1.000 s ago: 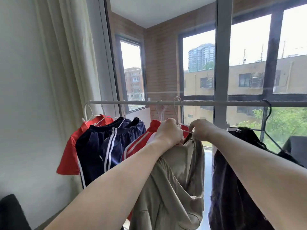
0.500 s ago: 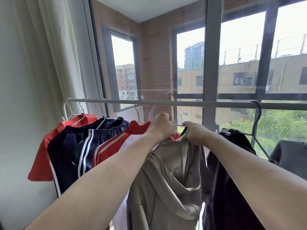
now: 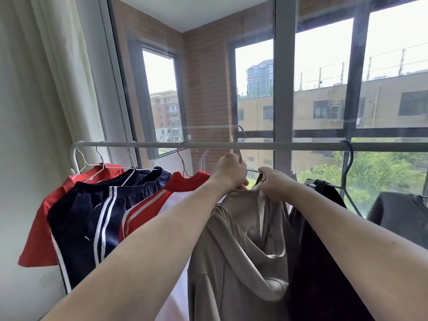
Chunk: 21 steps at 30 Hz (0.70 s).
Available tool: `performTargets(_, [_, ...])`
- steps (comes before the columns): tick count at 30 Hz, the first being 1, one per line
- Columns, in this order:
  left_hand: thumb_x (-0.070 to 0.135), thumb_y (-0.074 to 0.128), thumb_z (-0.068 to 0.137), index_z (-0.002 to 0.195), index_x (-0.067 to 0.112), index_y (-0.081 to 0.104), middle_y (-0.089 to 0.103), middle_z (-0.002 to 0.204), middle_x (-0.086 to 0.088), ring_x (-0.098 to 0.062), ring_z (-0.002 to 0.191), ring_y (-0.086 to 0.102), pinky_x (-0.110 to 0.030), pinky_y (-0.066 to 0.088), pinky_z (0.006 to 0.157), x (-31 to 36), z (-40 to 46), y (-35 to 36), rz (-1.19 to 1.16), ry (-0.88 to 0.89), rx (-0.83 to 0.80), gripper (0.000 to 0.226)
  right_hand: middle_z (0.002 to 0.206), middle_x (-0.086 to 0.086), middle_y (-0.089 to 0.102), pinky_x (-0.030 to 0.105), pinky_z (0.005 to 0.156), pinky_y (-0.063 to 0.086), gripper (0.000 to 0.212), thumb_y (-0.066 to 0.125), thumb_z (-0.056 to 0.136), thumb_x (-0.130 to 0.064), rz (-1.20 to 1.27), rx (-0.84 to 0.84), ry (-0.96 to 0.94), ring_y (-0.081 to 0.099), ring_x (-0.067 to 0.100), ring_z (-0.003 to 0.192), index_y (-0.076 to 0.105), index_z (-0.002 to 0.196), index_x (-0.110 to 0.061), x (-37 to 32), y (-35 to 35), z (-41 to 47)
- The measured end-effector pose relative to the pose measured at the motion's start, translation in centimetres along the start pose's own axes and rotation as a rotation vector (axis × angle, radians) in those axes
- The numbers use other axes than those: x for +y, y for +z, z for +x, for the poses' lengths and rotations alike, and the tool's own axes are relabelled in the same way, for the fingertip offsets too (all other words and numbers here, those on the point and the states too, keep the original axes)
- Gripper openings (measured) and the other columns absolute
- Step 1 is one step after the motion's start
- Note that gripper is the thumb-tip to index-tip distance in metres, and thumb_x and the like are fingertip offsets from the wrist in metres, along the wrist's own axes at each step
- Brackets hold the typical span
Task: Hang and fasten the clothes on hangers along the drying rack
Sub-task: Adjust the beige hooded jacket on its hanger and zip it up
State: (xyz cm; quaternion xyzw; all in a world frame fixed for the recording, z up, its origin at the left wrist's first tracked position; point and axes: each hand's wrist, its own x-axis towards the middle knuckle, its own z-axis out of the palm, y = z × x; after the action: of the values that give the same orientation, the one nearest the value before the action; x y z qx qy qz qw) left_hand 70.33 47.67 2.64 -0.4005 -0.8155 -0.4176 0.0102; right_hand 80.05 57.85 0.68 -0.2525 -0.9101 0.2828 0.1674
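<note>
Both bare forearms reach up and forward from the bottom corners, meeting just below the rack bar (image 3: 254, 145) near the frame's centre. The left hand (image 3: 230, 172) is seen from its back, knuckles up, fingers curled tight around the neck of a pale wire hanger (image 3: 238, 144) whose hook rises above the bar at about 12 o'clock from the fist; whether the hook sits on the bar cannot be told. The right hand (image 3: 275, 184), at 3 o'clock from the left and almost touching it, has its fingers bent under, pinching the top edge of the beige hooded garment (image 3: 240, 239) against the hanger's wire arm. The garment hangs straight down from both fists, toward 6 o'clock. No brand, label or writing can be read on any cloth. At 9 o'clock along the bar hang a red shirt (image 3: 41, 228), navy shorts with white stripes (image 3: 92, 216) and a red-and-white top (image 3: 162, 200); at 3 o'clock, dark clothes (image 3: 319, 262) on a black hanger (image 3: 347, 163).
</note>
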Motion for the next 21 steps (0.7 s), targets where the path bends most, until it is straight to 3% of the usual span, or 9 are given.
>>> performTargets(3, [0.018, 0.044, 0.104, 0.102, 0.000, 0.064, 0.073, 0.072, -0.013, -0.019, 0.048, 0.069, -0.034, 0.062, 0.060, 0.1, 0.9, 0.6, -0.013, -0.005, 0.015, 0.027, 0.132, 0.015, 0.049, 0.030, 0.069, 0.045, 0.057, 0.046, 0.088, -0.007, 0.020, -0.009, 0.015, 0.050, 0.024, 0.094, 0.037, 0.145, -0.010, 0.5, -0.1, 0.4])
performTargets(5, [0.018, 0.043, 0.103, 0.100, 0.001, 0.064, 0.074, 0.072, -0.013, -0.020, 0.049, 0.070, -0.036, 0.063, 0.064, 0.1, 1.4, 0.9, -0.007, -0.011, 0.019, 0.027, 0.105, 0.009, 0.053, 0.025, 0.056, 0.037, 0.048, 0.044, 0.087, -0.006, 0.056, -0.017, 0.033, 0.046, 0.017, 0.073, 0.045, 0.135, -0.005, 1.0, 0.0, 0.9])
performTargets(7, [0.016, 0.043, 0.103, 0.099, -0.001, 0.064, 0.074, 0.072, -0.015, -0.021, 0.050, 0.070, -0.038, 0.063, 0.068, -0.1, 1.8, 1.3, -0.005, -0.020, 0.019, 0.027, 0.086, 0.005, 0.048, 0.027, 0.055, 0.040, 0.040, 0.041, 0.084, -0.003, 0.081, -0.017, 0.060, 0.045, 0.017, 0.067, 0.050, 0.124, -0.001, 1.5, 0.1, 1.5])
performTargets(9, [0.014, 0.043, 0.102, 0.099, -0.003, 0.063, 0.074, 0.072, -0.016, -0.022, 0.052, 0.070, -0.037, 0.062, 0.067, -0.5, 2.3, 1.7, -0.009, -0.032, 0.011, 0.026, 0.087, 0.007, 0.052, 0.036, 0.068, 0.052, 0.031, 0.047, 0.087, -0.003, 0.094, -0.025, 0.066, 0.053, 0.023, 0.074, 0.054, 0.117, -0.005, 1.7, 0.2, 1.7])
performTargets(11, [0.011, 0.043, 0.102, 0.097, -0.004, 0.063, 0.074, 0.072, -0.016, -0.020, 0.051, 0.070, -0.033, 0.061, 0.063, -0.9, 2.8, 2.1, 0.007, -0.038, -0.007, 0.025, 0.082, 0.004, 0.053, 0.040, 0.075, 0.054, 0.024, 0.051, 0.089, -0.004, 0.114, -0.049, 0.070, 0.055, 0.023, 0.072, 0.054, 0.111, -0.013, 1.8, 0.3, 1.7])
performTargets(15, [0.011, 0.044, 0.101, 0.092, -0.002, 0.063, 0.074, 0.069, -0.014, -0.022, 0.053, 0.072, -0.032, 0.060, 0.064, -1.5, 3.6, 3.0, 0.021, -0.054, -0.024, 0.025, 0.081, 0.009, 0.051, 0.034, 0.058, 0.044, 0.032, 0.038, 0.089, 0.000, 0.183, -0.087, 0.101, 0.050, 0.024, 0.071, 0.053, 0.117, 0.001, 2.6, 0.9, 2.1])
performTargets(18, [0.011, 0.045, 0.100, 0.090, 0.002, 0.060, 0.074, 0.069, -0.013, -0.019, 0.050, 0.071, -0.026, 0.053, 0.051, -1.9, 3.7, 3.4, 0.043, -0.057, -0.020, 0.020, 0.077, 0.008, 0.047, 0.027, 0.050, 0.040, 0.042, 0.032, 0.092, -0.002, 0.229, -0.157, 0.121, 0.044, 0.019, 0.065, 0.047, 0.132, 0.000, 3.1, 1.1, 2.5])
performTargets(21, [0.012, 0.045, 0.101, 0.092, 0.002, 0.059, 0.074, 0.073, -0.015, -0.017, 0.047, 0.069, -0.023, 0.049, 0.044, -2.2, 3.8, 3.7, 0.049, -0.050, -0.022, 0.020, 0.077, 0.002, 0.049, 0.030, 0.059, 0.049, 0.038, 0.044, 0.094, -0.004, 0.218, -0.128, 0.090, 0.050, 0.017, 0.064, 0.052, 0.131, -0.003, 3.2, 1.4, 3.0])
